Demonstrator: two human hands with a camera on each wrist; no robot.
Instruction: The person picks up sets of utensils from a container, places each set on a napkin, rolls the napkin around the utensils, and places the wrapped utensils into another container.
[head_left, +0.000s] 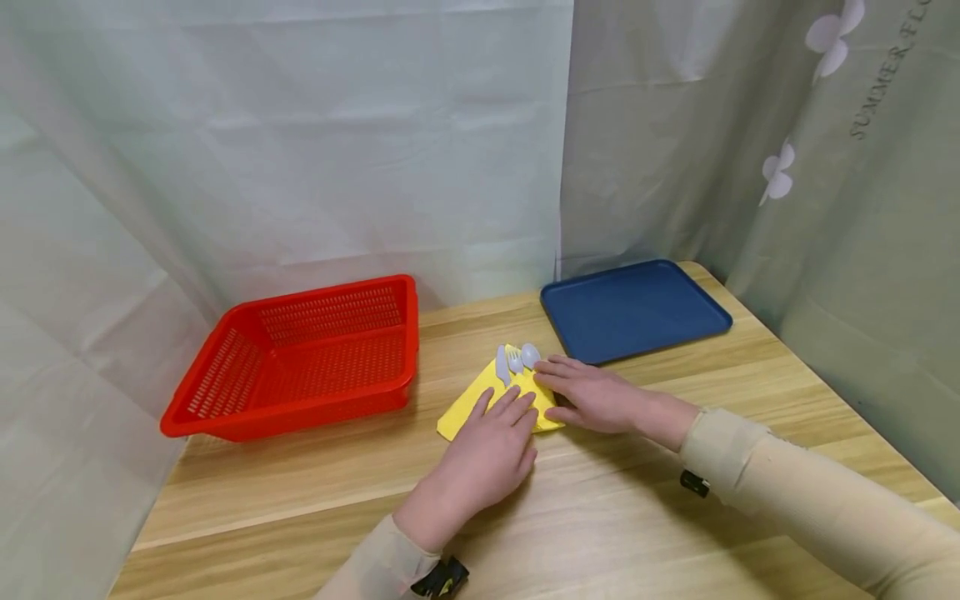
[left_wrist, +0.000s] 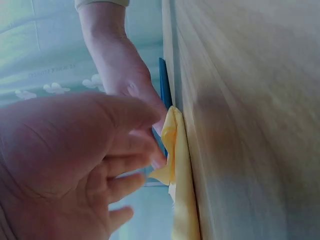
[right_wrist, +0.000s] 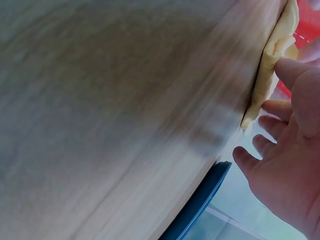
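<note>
A folded yellow napkin lies on the table, with a pale plastic knife, fork and spoon side by side at its far end. The left hand reaches over the near part of the napkin with fingers extended. From the right side, the right hand touches the napkin's edge, its fingertips close to the spoon. In the right wrist view the thumb and a finger of the right hand meet the napkin. The cutlery handles are hidden.
A red perforated basket stands at the left of the wooden table. Behind the right hand lies a flat blue tray. Pale curtains hang along the back and sides.
</note>
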